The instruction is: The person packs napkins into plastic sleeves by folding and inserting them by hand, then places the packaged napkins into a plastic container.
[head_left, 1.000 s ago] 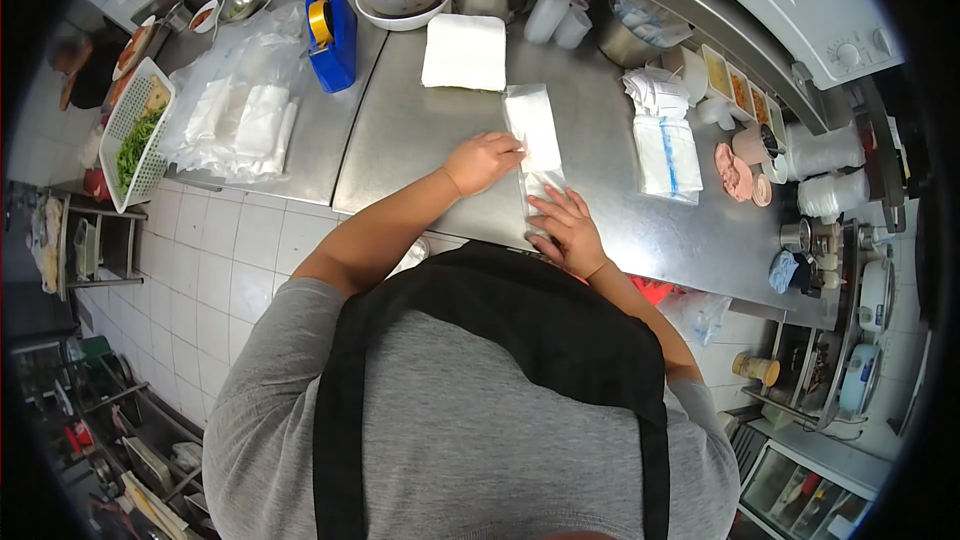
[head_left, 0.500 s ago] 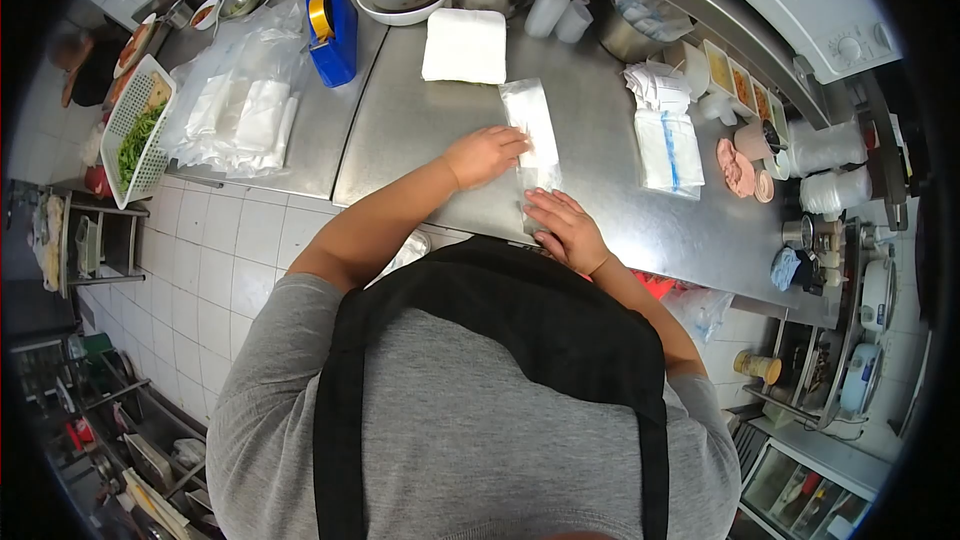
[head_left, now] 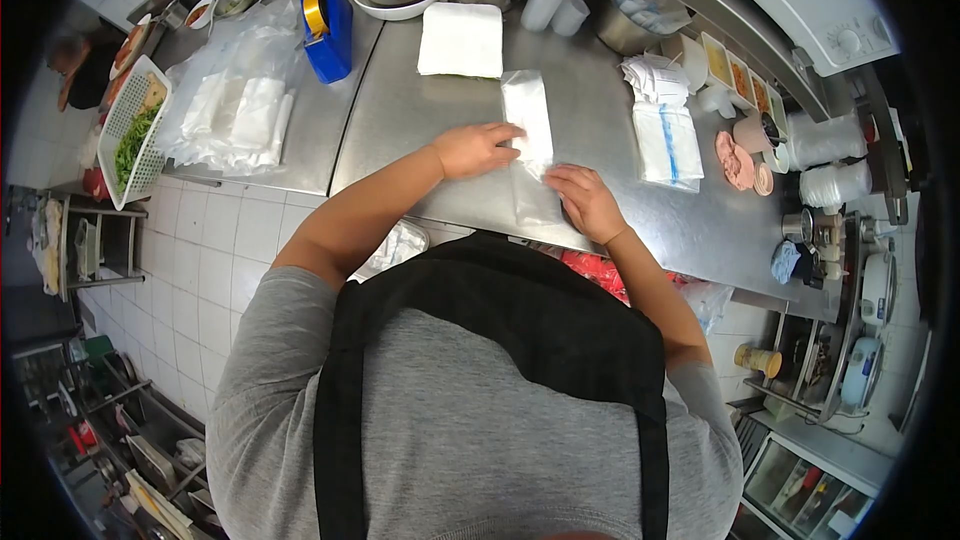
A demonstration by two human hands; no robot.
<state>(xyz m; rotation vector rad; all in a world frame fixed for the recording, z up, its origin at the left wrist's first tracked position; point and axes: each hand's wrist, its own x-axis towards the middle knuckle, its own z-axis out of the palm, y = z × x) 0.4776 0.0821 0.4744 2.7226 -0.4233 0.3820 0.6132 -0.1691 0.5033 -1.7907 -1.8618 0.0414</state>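
A long, narrow clear plastic bag [head_left: 538,202] lies on the steel counter in front of me, with a folded white napkin [head_left: 530,110] in its far part. My left hand [head_left: 478,151] rests at the bag's left side, fingers stretched and slightly apart, tips touching it near the napkin's near end. On the other side, my right hand [head_left: 588,203] has its bent fingertips at the bag's right edge, its thumb apart from them. Just beyond the bag sits a stack of white napkins [head_left: 460,40].
To the left are plastic bags [head_left: 235,120], a blue tape dispenser [head_left: 328,35] and a white basket of greens [head_left: 135,135]. At right lie white packs [head_left: 667,145] and a pink cloth-like item [head_left: 735,160]. Bowls and pots line the back.
My right hand has moved right and slightly away from me, off the bag's near end, and its fingers have bent. My left hand has shifted slightly left. More of the bag shows.
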